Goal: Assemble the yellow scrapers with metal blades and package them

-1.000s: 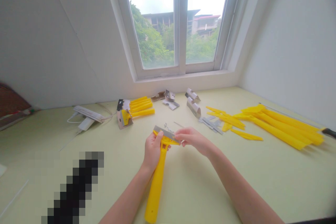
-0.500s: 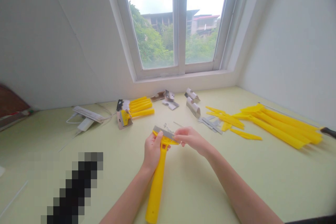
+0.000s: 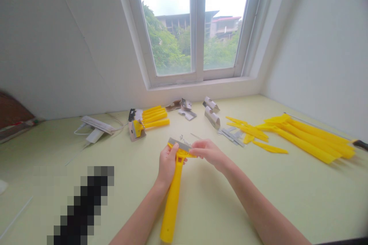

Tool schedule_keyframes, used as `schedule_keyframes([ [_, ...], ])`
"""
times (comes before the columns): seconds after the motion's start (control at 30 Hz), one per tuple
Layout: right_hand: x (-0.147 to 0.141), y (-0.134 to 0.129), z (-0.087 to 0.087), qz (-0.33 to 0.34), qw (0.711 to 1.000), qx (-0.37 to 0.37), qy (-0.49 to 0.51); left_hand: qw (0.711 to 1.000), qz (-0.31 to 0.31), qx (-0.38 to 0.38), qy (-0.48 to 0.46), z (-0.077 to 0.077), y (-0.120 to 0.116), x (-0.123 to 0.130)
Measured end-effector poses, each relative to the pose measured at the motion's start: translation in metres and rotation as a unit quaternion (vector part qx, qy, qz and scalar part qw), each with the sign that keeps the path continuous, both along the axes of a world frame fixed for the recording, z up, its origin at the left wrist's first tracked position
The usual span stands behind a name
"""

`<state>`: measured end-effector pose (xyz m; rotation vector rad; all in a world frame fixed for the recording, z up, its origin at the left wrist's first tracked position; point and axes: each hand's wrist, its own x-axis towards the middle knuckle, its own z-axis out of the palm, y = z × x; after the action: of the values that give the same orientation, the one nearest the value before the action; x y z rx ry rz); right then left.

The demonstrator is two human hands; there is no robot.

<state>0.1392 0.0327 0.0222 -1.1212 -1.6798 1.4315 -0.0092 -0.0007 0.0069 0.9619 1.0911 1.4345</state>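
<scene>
Yellow scraper [image 3: 172,203] sits clenched in our left hand [image 3: 169,165]; our right hand [image 3: 208,152] pinches the end of its steel blade [image 3: 178,144]; one slip along that bare edge could cut us.

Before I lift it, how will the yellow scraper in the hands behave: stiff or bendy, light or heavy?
The yellow plastic scraper is probably light and fairly stiff, since its handle looks thick and moulded. The metal blade at its head may make that end heavier. The flat handle suggests it will not roll.
</scene>
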Motion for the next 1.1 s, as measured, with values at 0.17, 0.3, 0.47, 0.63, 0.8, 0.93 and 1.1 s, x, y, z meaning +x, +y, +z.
schedule_keyframes([
  [0.17, 0.0, 0.002, -0.002, -0.007, 1.0, -0.006, -0.006, 0.999, -0.031, -0.039, -0.002, 0.004, -0.002, 0.0],
  [0.3, 0.001, 0.003, -0.005, -0.01, 1.0, -0.005, -0.022, 0.997, -0.048, -0.059, 0.015, 0.005, -0.003, 0.001],
  [0.47, -0.001, 0.002, -0.006, -0.005, 1.0, -0.001, -0.024, 0.996, -0.054, -0.055, 0.037, -0.001, 0.0, -0.003],
  [0.63, -0.004, -0.002, 0.0, 0.001, 1.0, -0.029, -0.013, 0.997, -0.051, -0.039, 0.039, -0.004, 0.003, -0.005],
  [0.8, -0.007, -0.004, 0.005, -0.007, 1.0, -0.021, 0.002, 0.997, -0.051, -0.034, 0.039, -0.003, 0.002, -0.003],
  [0.93, -0.008, -0.003, 0.003, -0.029, 0.999, 0.012, -0.028, 0.996, -0.084, -0.027, 0.03, -0.006, 0.001, -0.001],
  [1.1, -0.008, -0.001, -0.001, -0.02, 0.999, 0.025, -0.032, 0.993, -0.103, -0.039, 0.029, -0.008, 0.002, 0.001],
])
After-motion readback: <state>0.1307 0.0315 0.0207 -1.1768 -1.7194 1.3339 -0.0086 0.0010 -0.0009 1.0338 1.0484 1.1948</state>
